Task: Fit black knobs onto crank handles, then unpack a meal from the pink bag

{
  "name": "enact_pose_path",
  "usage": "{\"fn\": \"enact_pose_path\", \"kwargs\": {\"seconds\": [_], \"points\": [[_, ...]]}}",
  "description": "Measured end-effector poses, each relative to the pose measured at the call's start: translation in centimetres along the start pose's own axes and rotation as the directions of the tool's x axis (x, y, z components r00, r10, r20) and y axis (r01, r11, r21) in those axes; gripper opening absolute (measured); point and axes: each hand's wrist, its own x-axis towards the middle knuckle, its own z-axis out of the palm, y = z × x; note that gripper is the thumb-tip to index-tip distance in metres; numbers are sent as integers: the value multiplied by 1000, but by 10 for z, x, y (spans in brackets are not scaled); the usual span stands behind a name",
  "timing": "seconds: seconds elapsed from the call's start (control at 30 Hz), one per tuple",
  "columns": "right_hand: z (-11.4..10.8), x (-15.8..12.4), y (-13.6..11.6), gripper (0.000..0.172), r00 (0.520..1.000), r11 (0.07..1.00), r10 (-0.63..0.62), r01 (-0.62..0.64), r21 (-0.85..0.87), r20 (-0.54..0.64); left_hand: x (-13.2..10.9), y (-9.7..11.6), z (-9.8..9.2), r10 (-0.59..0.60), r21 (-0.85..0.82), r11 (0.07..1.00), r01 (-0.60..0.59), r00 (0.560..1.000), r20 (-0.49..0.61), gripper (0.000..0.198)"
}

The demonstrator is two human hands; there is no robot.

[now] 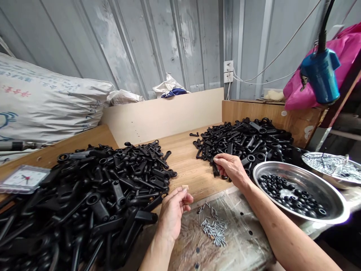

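My right hand [229, 168] is at the front left edge of the right-hand pile of black crank handles [251, 139], thumb and forefinger pinched on a black crank handle [214, 170]. That handle is partly hidden by the fingers. My left hand [173, 210] hovers beside the larger left-hand pile of crank handles [118, 188]. Its fingers are loosely curled and apart, with nothing visible in them. Between my forearms, a small heap of short metal pins [216, 229] lies on the plastic-covered bench front [239, 241].
Right of my right forearm stands a steel bowl [332, 192] with black round knobs, then another bowl of metal pieces [332, 163]. A blue power tool [321, 75] hangs at upper right. A clock [25, 178] lies at left, near a white sack [50, 98]. Low boards [169, 116] border the table.
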Motion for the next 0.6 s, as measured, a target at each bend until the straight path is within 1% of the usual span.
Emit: {"fn": "enact_pose_path", "kwargs": {"seconds": [0.1,0.23,0.4,0.6], "points": [[-3,5,3,17,998,996,65,-63,59,-23,0,0,0,4,-15,1000,-4,1000,8,46],[-7,7,-1,11,989,971,146,-149,186,29,1,1,1,13,-33,999,-13,1000,12,46],[-9,6,-6,7,986,939,159,-169,301,57,2,0,-1,15,-46,999,-15,1000,6,47],[-8,3,-8,4,984,926,167,-180,332,69,2,1,-3,19,-52,998,-18,1000,13,48]]}}
